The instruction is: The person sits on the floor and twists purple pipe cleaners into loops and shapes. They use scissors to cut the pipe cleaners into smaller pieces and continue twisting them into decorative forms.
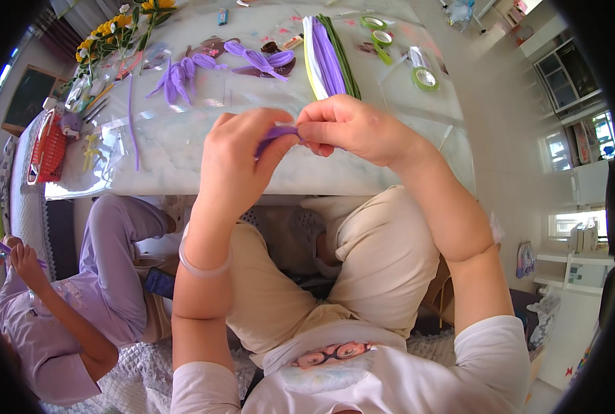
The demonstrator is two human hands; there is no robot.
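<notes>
Above the table's front edge, my left hand [250, 145] and my right hand [359, 129] meet fingertip to fingertip. Between them is a purple chenille stem piece [276, 135], folded or bunched, its ends largely covered by fingers. The left thumb and fingers grip its longer visible part, and the right thumb and forefinger pinch its right end. Just beyond the hands lies a bundle of chenille stems [333, 62] in yellow, white, purple and dark green. Looped purple chenille shapes [261, 59] rest farther back, with a drooping purple cluster [175, 80] to their left.
Green tape rolls [425, 78] lie at the right. A single purple stem [132, 124], a red basket [47, 147] and yellow chenille flowers [116, 28] are on the left. A lighter [223, 17] lies at the back. Another person [64, 310] sits at my left, holding something purple.
</notes>
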